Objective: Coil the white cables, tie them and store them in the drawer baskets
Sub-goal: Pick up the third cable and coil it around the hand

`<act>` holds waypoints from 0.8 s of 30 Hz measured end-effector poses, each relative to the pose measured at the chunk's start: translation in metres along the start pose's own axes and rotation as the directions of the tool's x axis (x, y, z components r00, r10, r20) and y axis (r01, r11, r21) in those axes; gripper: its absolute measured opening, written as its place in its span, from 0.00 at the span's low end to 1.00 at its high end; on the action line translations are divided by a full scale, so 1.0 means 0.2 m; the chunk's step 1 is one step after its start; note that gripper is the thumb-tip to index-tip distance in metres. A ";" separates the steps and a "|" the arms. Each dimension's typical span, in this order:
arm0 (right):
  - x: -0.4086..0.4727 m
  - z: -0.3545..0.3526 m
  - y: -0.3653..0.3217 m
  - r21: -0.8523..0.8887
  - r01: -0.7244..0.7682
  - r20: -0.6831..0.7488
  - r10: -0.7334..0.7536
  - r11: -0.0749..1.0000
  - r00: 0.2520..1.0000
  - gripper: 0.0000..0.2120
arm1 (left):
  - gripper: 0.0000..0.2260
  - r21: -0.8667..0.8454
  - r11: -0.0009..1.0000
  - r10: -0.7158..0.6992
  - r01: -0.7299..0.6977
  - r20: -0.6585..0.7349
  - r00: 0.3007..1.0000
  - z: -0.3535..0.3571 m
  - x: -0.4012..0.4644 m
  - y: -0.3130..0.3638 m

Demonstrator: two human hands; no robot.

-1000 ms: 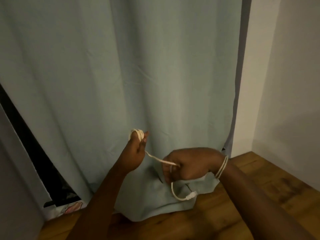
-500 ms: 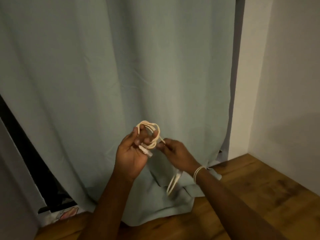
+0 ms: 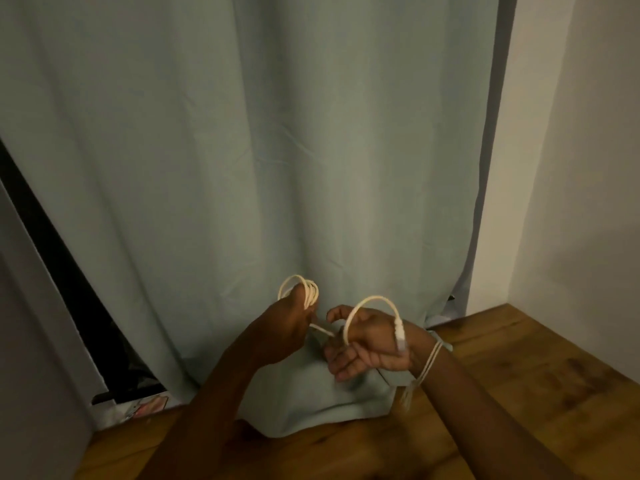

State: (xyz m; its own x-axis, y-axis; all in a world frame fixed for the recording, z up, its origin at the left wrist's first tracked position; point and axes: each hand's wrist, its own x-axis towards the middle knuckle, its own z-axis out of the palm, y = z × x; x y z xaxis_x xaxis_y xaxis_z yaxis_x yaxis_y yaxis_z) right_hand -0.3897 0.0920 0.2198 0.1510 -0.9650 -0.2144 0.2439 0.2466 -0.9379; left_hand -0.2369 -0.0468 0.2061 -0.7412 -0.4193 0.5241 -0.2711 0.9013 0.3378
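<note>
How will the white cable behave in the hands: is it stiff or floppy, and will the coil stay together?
The white cable is probably springy rather than limp: its free end arches over the right hand without drooping. It seems light, as the left hand holds the loops with its fingertips alone. The loops would likely spring open if released untied.

I see two bare arms with no sleeves; a thin white string [image 3: 429, 362] wraps my right wrist.
</note>
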 end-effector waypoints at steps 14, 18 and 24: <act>0.08 -0.21 -0.13 0.431 0.729 -0.481 -0.548 0.532 0.685 0.07 | 0.10 -0.967 0.227 0.036 0.114 0.125 0.991 -0.06 0.02 0.15; 0.04 -0.23 -0.05 -0.390 0.649 -0.388 -0.756 0.653 0.527 0.07 | 0.10 -0.999 -0.029 -0.074 0.015 0.017 0.997 -0.12 0.02 0.14; 0.06 -0.21 0.01 -0.936 0.313 0.109 -0.713 0.161 0.693 0.18 | 0.14 -0.985 -0.170 -0.334 0.043 0.098 0.937 -0.12 0.09 0.14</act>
State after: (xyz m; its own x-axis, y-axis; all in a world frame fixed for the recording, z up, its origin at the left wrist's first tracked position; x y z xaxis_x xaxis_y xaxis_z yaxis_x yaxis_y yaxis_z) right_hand -0.4286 0.0776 0.2047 0.0350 -0.8345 0.5500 -0.8105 -0.3457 -0.4729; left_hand -0.2429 -0.0320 0.2436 -0.6646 -0.6836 0.3015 0.6189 -0.2776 0.7348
